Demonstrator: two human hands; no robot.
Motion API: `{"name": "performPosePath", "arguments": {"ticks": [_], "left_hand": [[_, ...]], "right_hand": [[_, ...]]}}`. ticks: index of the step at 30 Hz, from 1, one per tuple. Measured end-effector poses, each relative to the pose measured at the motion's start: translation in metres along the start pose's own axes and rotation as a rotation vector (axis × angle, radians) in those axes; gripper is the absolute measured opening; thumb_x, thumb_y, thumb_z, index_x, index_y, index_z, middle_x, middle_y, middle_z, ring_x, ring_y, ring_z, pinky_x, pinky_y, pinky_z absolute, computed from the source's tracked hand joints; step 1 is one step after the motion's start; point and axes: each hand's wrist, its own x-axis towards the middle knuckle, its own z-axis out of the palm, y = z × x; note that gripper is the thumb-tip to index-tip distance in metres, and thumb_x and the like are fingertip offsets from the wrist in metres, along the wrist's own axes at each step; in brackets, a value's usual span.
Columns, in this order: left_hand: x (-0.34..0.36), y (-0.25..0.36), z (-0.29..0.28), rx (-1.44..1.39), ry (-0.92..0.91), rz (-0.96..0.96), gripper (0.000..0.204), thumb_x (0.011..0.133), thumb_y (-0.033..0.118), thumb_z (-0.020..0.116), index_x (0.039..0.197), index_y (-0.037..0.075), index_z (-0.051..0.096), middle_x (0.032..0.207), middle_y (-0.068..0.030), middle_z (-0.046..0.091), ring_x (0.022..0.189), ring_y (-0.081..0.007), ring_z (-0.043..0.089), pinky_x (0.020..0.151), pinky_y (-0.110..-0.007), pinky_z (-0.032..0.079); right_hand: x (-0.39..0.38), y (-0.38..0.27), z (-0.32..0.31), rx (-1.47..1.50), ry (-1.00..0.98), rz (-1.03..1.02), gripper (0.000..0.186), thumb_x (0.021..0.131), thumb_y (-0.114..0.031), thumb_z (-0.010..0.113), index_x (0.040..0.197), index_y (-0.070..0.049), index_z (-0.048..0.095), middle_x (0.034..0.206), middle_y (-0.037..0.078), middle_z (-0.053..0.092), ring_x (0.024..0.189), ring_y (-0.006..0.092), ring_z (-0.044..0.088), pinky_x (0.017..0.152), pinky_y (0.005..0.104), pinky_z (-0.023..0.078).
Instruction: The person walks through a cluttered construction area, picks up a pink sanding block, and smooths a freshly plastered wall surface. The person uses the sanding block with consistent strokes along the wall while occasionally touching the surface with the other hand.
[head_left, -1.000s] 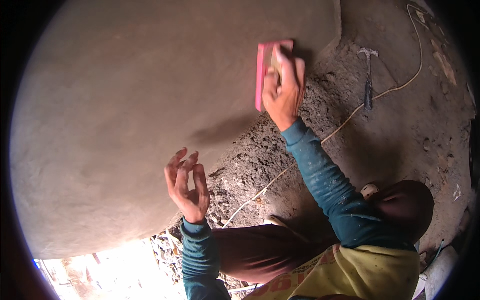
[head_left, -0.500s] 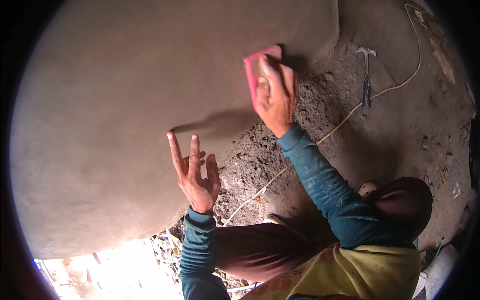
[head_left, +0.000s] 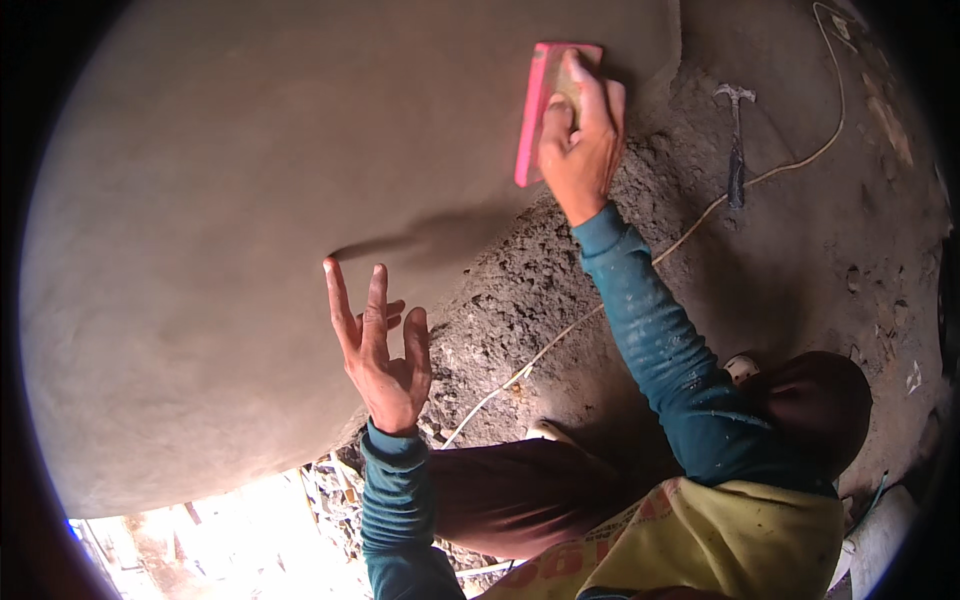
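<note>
My right hand (head_left: 590, 155) is closed around the grip of a pink-edged plastering float (head_left: 535, 115). The float lies against the smooth grey-brown plastered wall (head_left: 220, 200), close to its lower edge. How firmly its face presses the wall cannot be seen. My left hand (head_left: 380, 375) is empty, two fingers stretched out and the others partly bent. One fingertip meets its own shadow on the plaster, so it appears to touch the wall.
Crumbly mortar droppings (head_left: 525, 275) line the foot of the wall. A claw hammer (head_left: 736, 150) with a dark handle lies on the floor at right, beside a pale cable (head_left: 690, 232). Bright light and debris (head_left: 200, 545) show at lower left.
The float in my right hand has moved up and to the right along the wall, turning a little. My left hand has shifted only slightly left.
</note>
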Motion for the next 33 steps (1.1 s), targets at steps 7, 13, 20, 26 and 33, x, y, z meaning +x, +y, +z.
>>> {"name": "performPosePath", "arguments": {"ticks": [7,13,20,26,33], "left_hand": [[0.001,-0.001,0.001,0.011,-0.008,0.039,0.073,0.089,-0.005,0.077,0.156,0.018,0.060,0.177,-0.0219,0.026,0.107,-0.0269,0.075,0.084,-0.036,0.067],[-0.005,0.002,0.006,0.042,-0.014,0.004,0.073,0.089,-0.004,0.078,0.156,0.018,0.060,0.178,-0.0244,0.023,0.102,-0.0269,0.075,0.085,-0.037,0.066],[-0.004,0.006,-0.001,0.045,0.017,0.086,0.064,0.092,-0.001,0.077,0.153,0.011,0.063,0.178,-0.0244,0.023,0.105,-0.0269,0.076,0.086,-0.037,0.066],[0.006,0.023,-0.002,0.009,-0.001,0.015,0.046,0.095,0.003,0.073,0.141,0.003,0.069,0.172,-0.0269,0.033,0.108,-0.0296,0.078,0.085,-0.038,0.067],[0.000,0.013,0.004,-0.012,-0.001,0.016,0.047,0.096,0.002,0.071,0.143,0.003,0.068,0.172,-0.0268,0.034,0.097,-0.0240,0.080,0.084,-0.039,0.067]], "right_hand": [[-0.007,0.037,-0.009,-0.070,0.035,0.067,0.052,0.093,-0.008,0.060,0.145,-0.005,0.065,0.113,0.018,0.062,0.097,0.0352,0.062,0.083,0.0498,0.054],[-0.059,0.013,0.002,-0.045,-0.087,-0.132,0.054,0.092,-0.008,0.060,0.146,-0.006,0.066,0.120,0.017,0.060,0.110,0.0322,0.062,0.092,0.0451,0.054],[-0.027,-0.033,0.005,0.146,-0.059,-0.051,0.051,0.094,-0.005,0.063,0.144,-0.010,0.067,0.113,0.016,0.059,0.097,0.0341,0.063,0.084,0.0451,0.055],[-0.063,-0.027,0.004,0.106,-0.136,-0.054,0.056,0.089,-0.003,0.065,0.145,-0.007,0.068,0.115,0.015,0.059,0.101,0.0333,0.062,0.088,0.0436,0.055],[-0.080,-0.040,0.014,0.066,-0.204,-0.259,0.066,0.083,-0.004,0.072,0.146,-0.021,0.067,0.123,0.013,0.056,0.113,0.0385,0.056,0.095,0.0521,0.050]]}}
